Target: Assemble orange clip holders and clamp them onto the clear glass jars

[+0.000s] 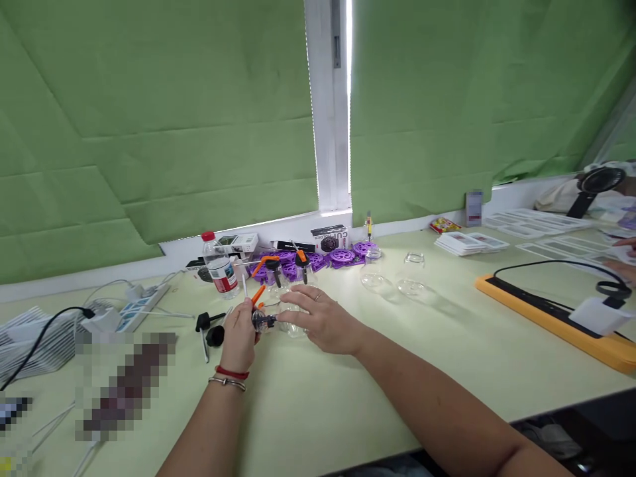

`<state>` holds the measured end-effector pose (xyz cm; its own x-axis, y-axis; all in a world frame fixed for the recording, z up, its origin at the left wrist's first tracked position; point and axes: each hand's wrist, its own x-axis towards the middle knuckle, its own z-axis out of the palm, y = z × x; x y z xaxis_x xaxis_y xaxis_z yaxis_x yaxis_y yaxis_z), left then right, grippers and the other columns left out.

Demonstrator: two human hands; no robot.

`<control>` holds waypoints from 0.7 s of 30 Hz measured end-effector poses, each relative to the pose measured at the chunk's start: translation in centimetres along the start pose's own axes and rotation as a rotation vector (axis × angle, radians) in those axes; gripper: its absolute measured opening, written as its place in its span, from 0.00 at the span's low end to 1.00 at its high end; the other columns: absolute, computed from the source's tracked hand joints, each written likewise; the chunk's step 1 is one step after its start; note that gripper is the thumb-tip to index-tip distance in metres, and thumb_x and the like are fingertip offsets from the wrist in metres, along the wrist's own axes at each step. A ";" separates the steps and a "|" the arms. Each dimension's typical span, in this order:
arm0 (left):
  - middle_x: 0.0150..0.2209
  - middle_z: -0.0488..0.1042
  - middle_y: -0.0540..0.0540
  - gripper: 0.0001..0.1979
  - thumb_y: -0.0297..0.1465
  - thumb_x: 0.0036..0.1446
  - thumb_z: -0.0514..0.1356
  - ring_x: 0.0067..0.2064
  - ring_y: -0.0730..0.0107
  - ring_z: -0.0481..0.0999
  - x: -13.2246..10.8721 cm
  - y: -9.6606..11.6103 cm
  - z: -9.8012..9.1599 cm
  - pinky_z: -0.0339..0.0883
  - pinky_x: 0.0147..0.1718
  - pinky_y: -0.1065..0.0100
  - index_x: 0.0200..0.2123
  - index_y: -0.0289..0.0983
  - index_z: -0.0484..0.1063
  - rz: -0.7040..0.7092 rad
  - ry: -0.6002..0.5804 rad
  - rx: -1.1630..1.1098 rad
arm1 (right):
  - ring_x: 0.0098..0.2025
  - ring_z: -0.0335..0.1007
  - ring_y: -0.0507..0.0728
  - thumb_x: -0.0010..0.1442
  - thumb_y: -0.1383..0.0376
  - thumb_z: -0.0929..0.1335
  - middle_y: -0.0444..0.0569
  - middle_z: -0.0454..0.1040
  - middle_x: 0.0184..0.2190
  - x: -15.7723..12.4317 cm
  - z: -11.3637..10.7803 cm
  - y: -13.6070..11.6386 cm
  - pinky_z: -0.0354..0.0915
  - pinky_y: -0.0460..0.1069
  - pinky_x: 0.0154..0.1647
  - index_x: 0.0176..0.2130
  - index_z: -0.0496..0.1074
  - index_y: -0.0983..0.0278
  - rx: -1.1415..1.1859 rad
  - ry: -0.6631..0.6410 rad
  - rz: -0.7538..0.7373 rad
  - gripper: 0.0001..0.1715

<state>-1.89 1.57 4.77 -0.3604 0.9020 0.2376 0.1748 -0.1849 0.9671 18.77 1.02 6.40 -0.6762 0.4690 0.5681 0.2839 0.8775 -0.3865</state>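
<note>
My left hand [240, 336] is closed around a small dark fitting with a clear, round part [258, 320]. An orange stick [258, 295] and a thin white rod [244, 286] rise beside its fingers. My right hand [320, 319] reaches in from the right, fingers stretched and apart, one fingertip at the fitting's dark end; its thumb is hidden. Behind those fingers a clear glass vessel [297, 329] shows in part. Just beyond stand clear vessels with dark tops, one with an orange lever [265, 264], another with an orange-tipped top [302, 257].
Two clear vessels [412, 283] stand right of centre. Purple round parts [342, 257] and a bottle with a red cap [221, 268] are at the back. Black parts [215, 336] lie left, near a power strip [142, 308]. At right are an orange-edged case [551, 324] and another person's hand [623, 258].
</note>
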 end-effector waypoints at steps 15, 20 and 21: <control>0.15 0.58 0.57 0.19 0.48 0.51 0.55 0.12 0.78 0.56 0.8 -0.5 -0.1 0.45 0.11 0.75 0.25 0.38 0.63 -0.297 0.074 -0.129 | 0.64 0.46 0.63 0.54 0.77 0.64 0.52 0.60 0.57 -0.2 -2.0 -1.1 0.53 0.63 0.61 0.51 0.66 0.58 -0.240 0.003 -0.040 0.26; 0.16 0.58 0.58 0.19 0.49 0.50 0.55 0.14 0.79 0.57 1.0 0.0 -0.6 0.48 0.12 0.75 0.26 0.38 0.62 -0.274 0.130 -0.142 | 0.63 0.50 0.63 0.54 0.70 0.66 0.55 0.58 0.59 -4.5 -4.8 0.2 0.58 0.59 0.58 0.51 0.62 0.60 -0.339 0.187 0.163 0.25; 0.17 0.59 0.57 0.18 0.48 0.50 0.55 0.14 0.78 0.58 0.9 0.0 -0.6 0.49 0.12 0.75 0.26 0.38 0.63 -0.265 0.128 -0.140 | 0.61 0.53 0.64 0.51 0.64 0.69 0.56 0.59 0.58 -5.8 -5.2 0.9 0.58 0.59 0.58 0.52 0.60 0.60 -0.334 0.291 0.294 0.29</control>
<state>-2.74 2.14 5.02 -0.4904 0.8712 -0.0230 -0.0651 -0.0103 0.9978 26.49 -0.43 6.57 -0.3325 0.6665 0.6672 0.6662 0.6668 -0.3340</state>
